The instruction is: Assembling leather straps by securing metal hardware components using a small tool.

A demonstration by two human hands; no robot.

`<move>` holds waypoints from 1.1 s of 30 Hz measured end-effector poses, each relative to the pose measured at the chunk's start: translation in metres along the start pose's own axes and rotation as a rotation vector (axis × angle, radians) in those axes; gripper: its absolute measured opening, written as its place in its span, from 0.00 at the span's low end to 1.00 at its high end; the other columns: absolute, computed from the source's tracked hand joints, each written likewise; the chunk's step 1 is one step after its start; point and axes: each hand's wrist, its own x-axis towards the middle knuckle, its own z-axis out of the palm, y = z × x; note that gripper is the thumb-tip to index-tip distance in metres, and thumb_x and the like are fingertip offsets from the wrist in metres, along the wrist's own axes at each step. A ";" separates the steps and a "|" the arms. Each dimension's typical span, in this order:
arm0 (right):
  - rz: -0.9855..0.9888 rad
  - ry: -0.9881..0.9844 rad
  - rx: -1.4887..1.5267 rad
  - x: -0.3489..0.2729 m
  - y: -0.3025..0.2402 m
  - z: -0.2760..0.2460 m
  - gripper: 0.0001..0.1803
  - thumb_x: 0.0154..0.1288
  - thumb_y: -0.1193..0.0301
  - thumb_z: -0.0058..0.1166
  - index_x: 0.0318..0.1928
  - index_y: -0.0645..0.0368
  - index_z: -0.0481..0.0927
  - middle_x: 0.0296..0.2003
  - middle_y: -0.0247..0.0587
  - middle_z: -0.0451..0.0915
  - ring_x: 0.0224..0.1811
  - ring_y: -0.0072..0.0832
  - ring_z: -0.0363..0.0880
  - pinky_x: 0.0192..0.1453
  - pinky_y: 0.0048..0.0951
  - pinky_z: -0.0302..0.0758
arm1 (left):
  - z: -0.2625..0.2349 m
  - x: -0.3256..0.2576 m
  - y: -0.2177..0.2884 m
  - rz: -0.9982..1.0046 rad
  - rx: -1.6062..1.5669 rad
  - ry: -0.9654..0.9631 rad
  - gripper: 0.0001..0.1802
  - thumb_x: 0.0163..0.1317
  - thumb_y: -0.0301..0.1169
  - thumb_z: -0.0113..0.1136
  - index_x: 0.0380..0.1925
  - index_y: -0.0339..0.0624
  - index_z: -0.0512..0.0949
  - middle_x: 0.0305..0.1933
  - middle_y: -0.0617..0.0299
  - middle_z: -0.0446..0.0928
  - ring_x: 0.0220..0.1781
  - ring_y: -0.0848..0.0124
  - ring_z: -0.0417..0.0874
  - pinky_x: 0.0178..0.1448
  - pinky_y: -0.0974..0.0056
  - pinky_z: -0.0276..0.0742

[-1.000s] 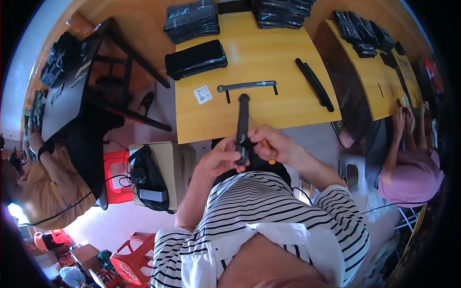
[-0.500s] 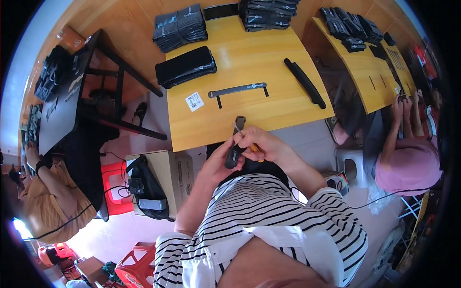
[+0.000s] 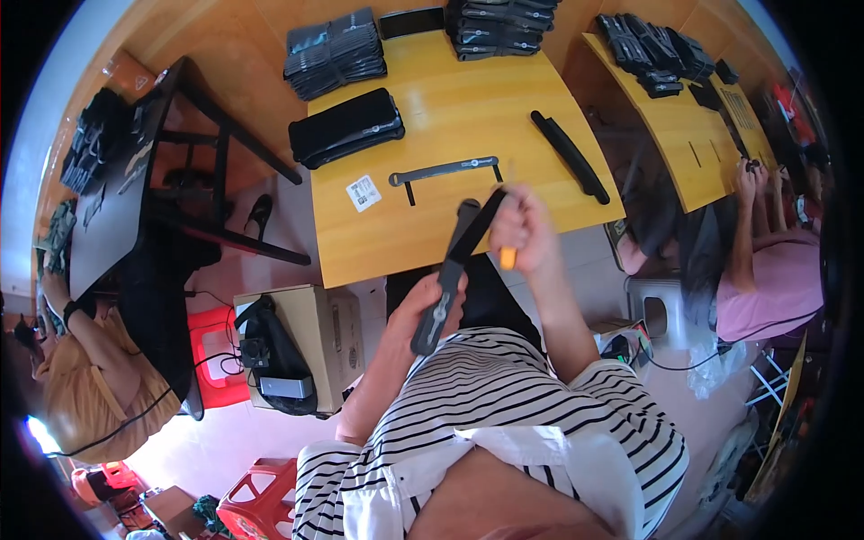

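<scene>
Closest to me, short of the table's near edge, I held a narrow, dark grey, fabric-looking strap (image 3: 442, 309) in my left hand (image 3: 418, 304), fingers closed around its nearer half. Its long axis slanted from my body outward and to the right, the near end low over my lap, the far end pointing toward the table.

My right hand (image 3: 526, 232) was higher and to the right, just beside that far end, so the left was the nearer to the strap's body. Its fingers were curled on an orange-handled tool (image 3: 508, 259), the handle sticking out below my fist. A flat black strip (image 3: 477, 227) bridged the hands, rising rightward from the strap to my right fingertips; blur kept me from telling whether they pinched it.

Beyond was the yellow wooden table (image 3: 504, 112). A white paper label (image 3: 364, 193) lay by its left edge, and a long grey band with two short black tabs (image 3: 443, 169) lay crosswise in the middle. A curved black tube-like piece (image 3: 571, 157) lay along the right edge. Past the label sat a folded black bundle (image 3: 346, 129); at the far left corner, a tied dark grey stack (image 3: 335, 56); along the far edge, a black rectangular slab (image 3: 412, 22) and a second dark stack (image 3: 500, 34).
</scene>
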 end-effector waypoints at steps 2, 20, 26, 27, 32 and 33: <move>-0.184 -0.123 -0.048 0.010 -0.032 0.005 0.16 0.61 0.65 0.46 0.17 0.48 0.62 0.11 0.22 0.54 0.07 0.14 0.49 0.09 0.15 0.47 | -0.003 -0.007 -0.006 -0.050 -0.008 -0.063 0.24 0.52 0.45 0.64 0.38 0.36 0.69 0.17 0.68 0.66 0.13 0.80 0.65 0.15 0.76 0.56; -0.800 -0.188 -0.623 0.029 -0.198 0.085 0.12 0.57 0.68 0.47 0.19 0.53 0.62 0.12 0.30 0.58 0.10 0.18 0.51 0.13 0.19 0.51 | -0.026 -0.037 0.032 0.189 0.328 0.159 0.23 0.55 0.45 0.61 0.40 0.36 0.72 0.23 0.61 0.73 0.20 0.75 0.76 0.24 0.76 0.70; -1.030 0.222 -1.914 -0.017 -0.125 0.082 0.12 0.59 0.68 0.50 0.22 0.62 0.72 0.14 0.36 0.70 0.15 0.16 0.63 0.19 0.18 0.57 | -0.074 -0.022 0.061 0.236 0.512 0.636 0.13 0.60 0.35 0.57 0.40 0.38 0.73 0.20 0.70 0.72 0.21 0.82 0.72 0.24 0.77 0.64; -1.124 0.221 -2.239 -0.020 -0.120 0.078 0.11 0.58 0.69 0.51 0.24 0.64 0.75 0.16 0.38 0.73 0.16 0.18 0.65 0.22 0.19 0.60 | -0.079 -0.019 0.064 0.235 0.508 0.642 0.13 0.60 0.35 0.57 0.40 0.38 0.73 0.20 0.70 0.72 0.21 0.82 0.72 0.24 0.77 0.64; -1.289 0.232 -2.317 -0.025 -0.089 0.074 0.07 0.57 0.73 0.54 0.30 0.66 0.78 0.19 0.41 0.74 0.20 0.21 0.68 0.26 0.22 0.65 | -0.086 -0.005 0.059 0.339 1.025 1.071 0.15 0.54 0.29 0.62 0.39 0.38 0.71 0.17 0.67 0.70 0.19 0.79 0.71 0.24 0.73 0.67; -1.369 0.192 -2.268 -0.024 -0.088 0.071 0.07 0.56 0.74 0.55 0.31 0.66 0.78 0.20 0.42 0.74 0.21 0.21 0.69 0.28 0.22 0.67 | -0.088 -0.004 0.057 0.335 1.021 1.075 0.15 0.54 0.29 0.62 0.39 0.38 0.71 0.17 0.67 0.70 0.19 0.79 0.71 0.24 0.73 0.67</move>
